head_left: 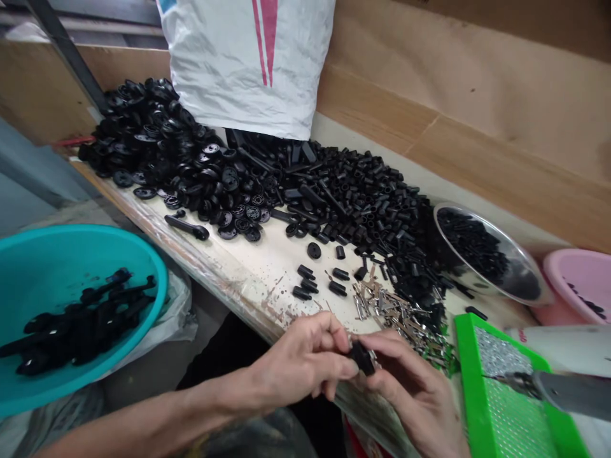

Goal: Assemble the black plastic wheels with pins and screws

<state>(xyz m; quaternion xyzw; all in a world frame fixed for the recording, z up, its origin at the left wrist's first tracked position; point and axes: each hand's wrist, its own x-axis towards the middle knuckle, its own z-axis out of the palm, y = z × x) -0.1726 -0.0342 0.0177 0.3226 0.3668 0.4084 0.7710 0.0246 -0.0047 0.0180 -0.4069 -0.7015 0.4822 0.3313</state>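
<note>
Near the table's front edge, my left hand [305, 356] and my right hand [413, 388] pinch a small black plastic part [363, 357] between them. Bits of shiny metal show beside the part at the right fingertips; their exact shape is hidden. Just beyond my hands lie several short black cylinders [305, 286], some with a thin pin sticking out. A heap of flat metal pieces [396, 312] spreads behind my right hand. A round black disc [314, 250] rests farther back on the tabletop.
Piles of black round caps [157, 140] and black tubes [367, 191] cover the table's back. A teal basin [160, 280] with black assembled parts stands left. On the right are a steel bowl [529, 286], a pink tub [568, 261], a green tray [470, 381] and a power-driver-like tool [573, 391].
</note>
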